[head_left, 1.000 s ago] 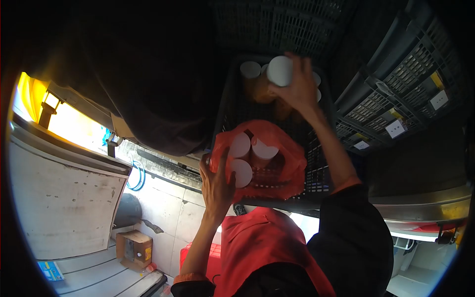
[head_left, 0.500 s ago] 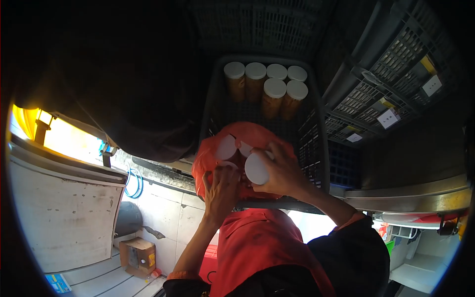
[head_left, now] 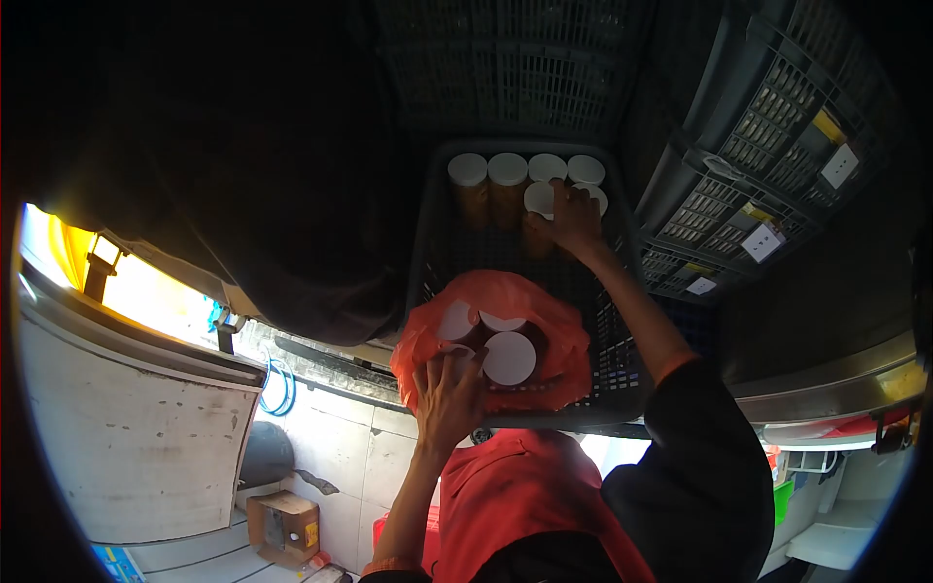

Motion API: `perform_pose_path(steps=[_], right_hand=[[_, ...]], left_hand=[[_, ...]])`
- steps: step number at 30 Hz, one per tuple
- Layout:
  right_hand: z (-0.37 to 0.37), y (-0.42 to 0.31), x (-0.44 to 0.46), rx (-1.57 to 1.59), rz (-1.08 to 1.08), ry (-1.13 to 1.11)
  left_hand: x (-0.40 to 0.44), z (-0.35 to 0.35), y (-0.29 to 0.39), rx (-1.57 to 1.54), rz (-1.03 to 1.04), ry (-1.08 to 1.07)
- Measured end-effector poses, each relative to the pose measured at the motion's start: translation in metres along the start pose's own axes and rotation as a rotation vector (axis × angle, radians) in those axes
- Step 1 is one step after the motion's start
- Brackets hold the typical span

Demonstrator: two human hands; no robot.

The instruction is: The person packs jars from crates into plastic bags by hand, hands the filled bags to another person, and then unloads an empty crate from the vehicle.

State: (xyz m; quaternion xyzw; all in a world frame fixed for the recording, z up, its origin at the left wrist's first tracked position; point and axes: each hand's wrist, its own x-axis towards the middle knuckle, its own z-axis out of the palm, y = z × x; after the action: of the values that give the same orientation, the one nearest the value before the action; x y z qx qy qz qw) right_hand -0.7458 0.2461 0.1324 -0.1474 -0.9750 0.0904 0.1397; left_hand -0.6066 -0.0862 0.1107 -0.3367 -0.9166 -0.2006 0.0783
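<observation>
At the dark-grey plastic crate's (head_left: 614,361) near end, your left hand (head_left: 448,400) is grasping the red plastic bag (head_left: 562,345); toward its far end, your right hand (head_left: 577,227) is spanning a white-lidded brown cylindrical jar (head_left: 539,201), grip unclear.

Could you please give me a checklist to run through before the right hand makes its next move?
1. Red bag open at the top: ok.
2. Left hand on the bag: ok, at its near left side.
3. Right hand at a jar: ok, at the nearer jars in the crate.
4. Firm grip there: cannot tell; the hand partly hides the contact.
5. White lids on the crate's jars: ok where visible; tightness unclear.
6. Free depth inside the bag: cannot tell.
</observation>
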Motion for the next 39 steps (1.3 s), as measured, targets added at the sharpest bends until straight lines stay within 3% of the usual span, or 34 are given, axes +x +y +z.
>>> perform_pose_path(steps=[1,3,4,6,8,10,12,16,18,19,21,24,26,27,39], right_hand=[[0.034,0.007,0.011,0.002,0.0,-0.002],[0.088,0.012,0.017,-0.28,-0.017,0.377],[0.09,0.009,0.02,-0.277,-0.016,0.366],[0.086,0.001,0.022,-0.06,0.076,0.109],[0.077,0.001,0.02,-0.047,-0.005,0.164],[0.048,-0.001,0.018,-0.039,-0.079,0.236],[-0.019,-0.014,-0.009,0.285,-0.054,0.21],[-0.154,-0.017,-0.079,0.343,-0.139,0.537],[-0.194,-0.012,-0.116,0.693,-0.095,0.467],[-0.195,-0.014,-0.131,0.694,-0.09,0.469],[-0.195,-0.015,-0.159,0.992,-0.091,0.377],[-0.162,-0.003,-0.19,0.823,0.029,0.222],[-0.14,0.0,-0.205,0.717,0.126,0.232],[-0.132,0.002,-0.208,0.61,0.207,0.246],[-0.112,-0.006,-0.195,0.531,0.244,0.388]], left_hand=[[0.0,0.002,-0.001,-0.015,0.016,0.015],[-0.001,0.001,-0.001,-0.029,0.027,0.013],[0.0,0.0,0.001,-0.004,0.062,0.033],[0.004,-0.002,0.009,0.019,0.097,0.044],[0.011,0.0,0.022,-0.006,0.177,0.062],[0.019,0.013,0.029,-0.046,0.253,0.059],[0.029,0.022,0.032,-0.097,0.315,0.055],[0.072,0.033,0.03,0.044,0.296,-0.034],[0.087,0.043,0.022,0.129,0.309,-0.039],[0.093,0.05,0.017,0.105,0.314,0.009],[0.097,0.059,0.009,0.075,0.326,0.047],[0.102,0.057,0.003,-0.008,0.298,0.057],[0.106,0.046,0.008,0.009,0.148,-0.297],[0.107,0.047,0.007,0.012,0.15,-0.299],[0.114,0.058,0.017,0.099,0.18,-0.174]])
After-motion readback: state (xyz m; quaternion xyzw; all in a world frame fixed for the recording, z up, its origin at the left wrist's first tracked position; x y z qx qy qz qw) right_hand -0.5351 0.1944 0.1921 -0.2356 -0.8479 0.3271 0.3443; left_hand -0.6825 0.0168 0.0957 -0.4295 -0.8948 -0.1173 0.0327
